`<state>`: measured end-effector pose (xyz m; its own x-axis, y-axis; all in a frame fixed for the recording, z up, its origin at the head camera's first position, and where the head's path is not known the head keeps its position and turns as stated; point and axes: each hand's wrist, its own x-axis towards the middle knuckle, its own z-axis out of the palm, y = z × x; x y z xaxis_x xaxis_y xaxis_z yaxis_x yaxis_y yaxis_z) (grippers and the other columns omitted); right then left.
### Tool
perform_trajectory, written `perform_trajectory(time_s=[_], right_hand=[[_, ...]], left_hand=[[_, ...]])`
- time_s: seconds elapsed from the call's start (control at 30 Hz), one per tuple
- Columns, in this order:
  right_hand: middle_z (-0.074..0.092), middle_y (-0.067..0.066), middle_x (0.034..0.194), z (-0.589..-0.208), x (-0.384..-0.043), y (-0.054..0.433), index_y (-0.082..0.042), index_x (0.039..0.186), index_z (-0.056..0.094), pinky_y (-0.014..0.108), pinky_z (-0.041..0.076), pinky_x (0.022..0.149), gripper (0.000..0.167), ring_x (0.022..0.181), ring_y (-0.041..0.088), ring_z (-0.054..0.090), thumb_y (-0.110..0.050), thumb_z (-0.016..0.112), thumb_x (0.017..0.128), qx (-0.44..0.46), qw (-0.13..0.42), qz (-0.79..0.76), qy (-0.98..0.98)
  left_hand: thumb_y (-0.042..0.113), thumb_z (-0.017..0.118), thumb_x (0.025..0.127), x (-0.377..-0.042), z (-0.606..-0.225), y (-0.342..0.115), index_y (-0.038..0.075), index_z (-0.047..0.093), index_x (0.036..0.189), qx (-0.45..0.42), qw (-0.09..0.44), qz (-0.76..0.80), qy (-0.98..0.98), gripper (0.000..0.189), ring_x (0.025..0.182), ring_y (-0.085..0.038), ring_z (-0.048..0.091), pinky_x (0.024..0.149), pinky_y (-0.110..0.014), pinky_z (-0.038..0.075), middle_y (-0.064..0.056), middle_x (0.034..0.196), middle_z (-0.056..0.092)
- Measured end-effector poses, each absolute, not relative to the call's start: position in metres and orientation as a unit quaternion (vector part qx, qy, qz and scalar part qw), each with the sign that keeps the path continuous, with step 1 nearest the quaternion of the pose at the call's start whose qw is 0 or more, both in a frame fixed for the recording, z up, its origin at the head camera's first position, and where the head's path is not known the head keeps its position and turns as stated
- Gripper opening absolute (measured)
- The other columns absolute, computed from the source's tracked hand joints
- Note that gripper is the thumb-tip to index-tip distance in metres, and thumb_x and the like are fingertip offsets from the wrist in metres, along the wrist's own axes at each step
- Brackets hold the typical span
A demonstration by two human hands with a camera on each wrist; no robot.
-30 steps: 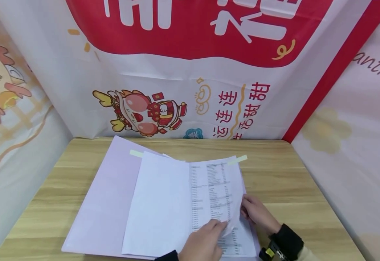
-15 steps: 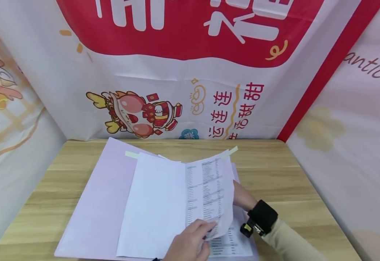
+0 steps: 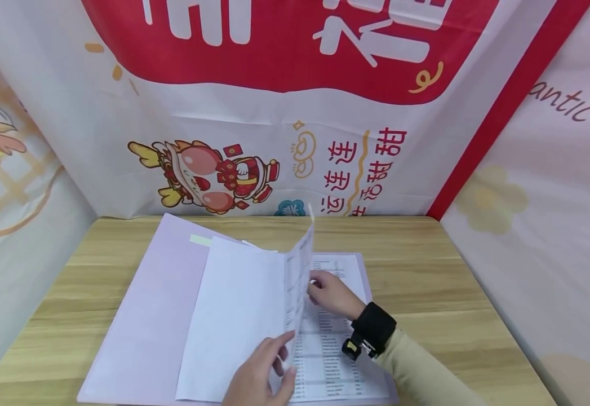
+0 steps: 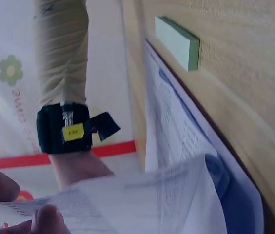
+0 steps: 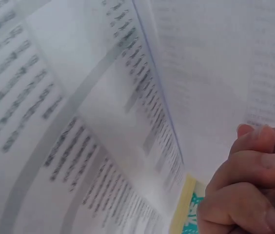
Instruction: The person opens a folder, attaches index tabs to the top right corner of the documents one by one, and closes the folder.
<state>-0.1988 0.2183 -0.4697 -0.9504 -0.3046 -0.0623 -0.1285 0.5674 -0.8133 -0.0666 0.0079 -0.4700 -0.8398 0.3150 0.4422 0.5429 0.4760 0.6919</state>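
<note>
A lilac folder (image 3: 173, 299) lies spread on the wooden table, with printed sheets inside. One printed page (image 3: 301, 265) stands nearly upright, seen almost edge-on in the head view. Near its lower edge my left hand (image 3: 260, 369) pinches it; a finger and the thumb (image 4: 49, 219) lie on either side of the paper in the left wrist view. My right hand (image 3: 334, 294) is at the raised page's free edge, thumb and index close together on it and the other fingers curled. Beneath lies another printed sheet (image 3: 332, 349). A blank white page (image 3: 234, 321) lies to the left.
A pale green tab (image 3: 200, 241) sticks out at the top left of the pages. A small green block (image 4: 174, 41) is on the table in the left wrist view. Printed cloth walls (image 3: 376, 73) enclose the table (image 3: 411, 259) at the back and sides.
The printed page has swung up and to the left, uncovering the sheet below. My right hand has moved left with it and come into sight; my left hand has shifted slightly left.
</note>
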Motion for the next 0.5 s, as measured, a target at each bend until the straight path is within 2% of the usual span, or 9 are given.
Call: perform_trajectory(time_s=[0.07, 0.17, 0.27, 0.33, 0.4, 0.5], right_hand=[[0.053, -0.002, 0.065, -0.469, -0.201, 0.212, -0.004, 0.102, 0.068, 0.025, 0.037, 0.053, 0.018, 0.056, 0.011, 0.047, -0.015, 0.055, 0.105, -0.133, 0.106, -0.436, 0.884], [0.052, -0.004, 0.066, -0.468, -0.202, 0.202, -0.007, 0.099, 0.069, 0.025, 0.039, 0.054, 0.017, 0.057, 0.010, 0.048, -0.018, 0.057, 0.105, -0.150, 0.102, -0.414, 0.892], [0.050, -0.005, 0.068, -0.469, -0.202, 0.192, -0.012, 0.097, 0.068, 0.025, 0.040, 0.056, 0.015, 0.059, 0.010, 0.048, -0.021, 0.059, 0.104, -0.163, 0.096, -0.392, 0.900], [0.049, -0.005, 0.068, -0.471, -0.202, 0.184, -0.015, 0.095, 0.066, 0.025, 0.039, 0.056, 0.013, 0.059, 0.010, 0.048, -0.022, 0.060, 0.104, -0.168, 0.094, -0.375, 0.907], [0.050, -0.006, 0.067, -0.474, -0.203, 0.177, -0.018, 0.093, 0.064, 0.024, 0.040, 0.055, 0.012, 0.059, 0.009, 0.048, -0.024, 0.062, 0.103, -0.168, 0.094, -0.355, 0.915], [0.051, -0.007, 0.065, -0.480, -0.203, 0.167, -0.021, 0.090, 0.061, 0.024, 0.040, 0.053, 0.013, 0.056, 0.009, 0.050, -0.026, 0.063, 0.101, -0.161, 0.099, -0.327, 0.926]], left_hand=[[0.013, 0.079, 0.080, -0.064, -0.469, -0.001, 0.002, 0.066, 0.125, -0.220, 0.157, -0.429, -0.862, 0.047, 0.085, -0.002, 0.063, 0.067, -0.021, 0.054, 0.008, 0.101, 0.066], [0.013, 0.081, 0.080, -0.058, -0.466, -0.014, 0.000, 0.066, 0.125, -0.168, 0.171, -0.425, -0.873, 0.049, 0.094, -0.012, 0.069, 0.077, -0.032, 0.059, 0.000, 0.110, 0.071], [0.006, 0.082, 0.078, -0.053, -0.465, -0.027, -0.002, 0.063, 0.128, -0.123, 0.175, -0.451, -0.867, 0.054, 0.082, -0.006, 0.067, 0.065, -0.024, 0.056, -0.003, 0.105, 0.073], [0.002, 0.081, 0.075, -0.051, -0.467, -0.035, -0.003, 0.060, 0.131, -0.105, 0.190, -0.454, -0.864, 0.059, 0.074, 0.000, 0.061, 0.057, -0.018, 0.050, -0.002, 0.095, 0.072], [-0.003, 0.081, 0.073, -0.050, -0.471, -0.043, -0.003, 0.056, 0.134, -0.086, 0.203, -0.460, -0.860, 0.066, 0.063, 0.005, 0.053, 0.047, -0.015, 0.043, 0.002, 0.084, 0.068], [-0.009, 0.079, 0.070, -0.048, -0.477, -0.056, -0.004, 0.051, 0.139, -0.076, 0.222, -0.463, -0.855, 0.074, 0.053, 0.008, 0.046, 0.040, -0.014, 0.039, 0.011, 0.072, 0.058]])
